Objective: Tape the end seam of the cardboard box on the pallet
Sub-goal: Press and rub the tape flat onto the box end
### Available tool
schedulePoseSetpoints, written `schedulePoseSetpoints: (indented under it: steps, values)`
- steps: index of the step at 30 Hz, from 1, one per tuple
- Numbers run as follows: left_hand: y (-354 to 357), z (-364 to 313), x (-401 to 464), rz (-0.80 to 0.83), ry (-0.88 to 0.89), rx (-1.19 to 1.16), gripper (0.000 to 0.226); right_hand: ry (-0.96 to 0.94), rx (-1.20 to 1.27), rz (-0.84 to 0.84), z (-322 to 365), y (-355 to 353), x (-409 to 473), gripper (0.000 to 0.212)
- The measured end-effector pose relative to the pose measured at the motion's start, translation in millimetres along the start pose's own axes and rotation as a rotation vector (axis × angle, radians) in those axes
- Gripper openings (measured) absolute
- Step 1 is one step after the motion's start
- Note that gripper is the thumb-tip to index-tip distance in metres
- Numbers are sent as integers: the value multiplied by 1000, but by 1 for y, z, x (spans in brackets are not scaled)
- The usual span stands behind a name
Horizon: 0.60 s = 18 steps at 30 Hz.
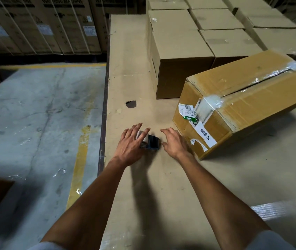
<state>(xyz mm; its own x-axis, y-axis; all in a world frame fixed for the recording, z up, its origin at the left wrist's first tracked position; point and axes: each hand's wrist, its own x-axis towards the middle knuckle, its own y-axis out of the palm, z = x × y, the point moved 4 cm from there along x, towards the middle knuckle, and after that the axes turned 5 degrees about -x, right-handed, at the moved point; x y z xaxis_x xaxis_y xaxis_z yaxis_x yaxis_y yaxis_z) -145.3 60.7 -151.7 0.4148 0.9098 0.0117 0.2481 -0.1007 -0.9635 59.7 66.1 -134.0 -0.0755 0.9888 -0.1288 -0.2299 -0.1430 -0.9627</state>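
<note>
Item: tan corrugated cardboard box (pixel 242 107), oblong, lying tilted on a flat brown cardboard sheet (pixel 143 177) that covers the pallet. Top seam covered with glossy, wrinkled clear tape; near end face bears a strip of the same tape, a white barcode label (pixel 187 110) with green print, and a white printed sticker (pixel 205 137). The box's far right end is cut off by the frame edge.

Item: dark blue-black tape dispenser with a pale roll (pixel 149 140), resting on the sheet near the box's near end. Its shape is blurred and partly covered.

Left hand (pixel 131 144): fingers spread and extended over the dispenser's roll; contact likely, a closed grasp cannot be confirmed.

Right hand (pixel 175 141): fingers loosely curled, holding nothing, just beside the dispenser and close to the box's lower corner.

Surroundings: plain brown cartons (pixel 188 51) stacked behind; a small ragged hole (pixel 131 104) in the sheet; scuffed grey concrete floor (pixel 35 123) with a worn yellow line.
</note>
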Motion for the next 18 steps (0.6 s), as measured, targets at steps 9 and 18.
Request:
schedulePoseSetpoints:
  steps: [9,18]
  values:
    - [-52,-89,38,-260,184,-131,69,-94,-231,-568,14,-130,-21,46]
    - [-89,-155,95,-323,263,-283,64,289,-351,-449,-65,-195,-48,69]
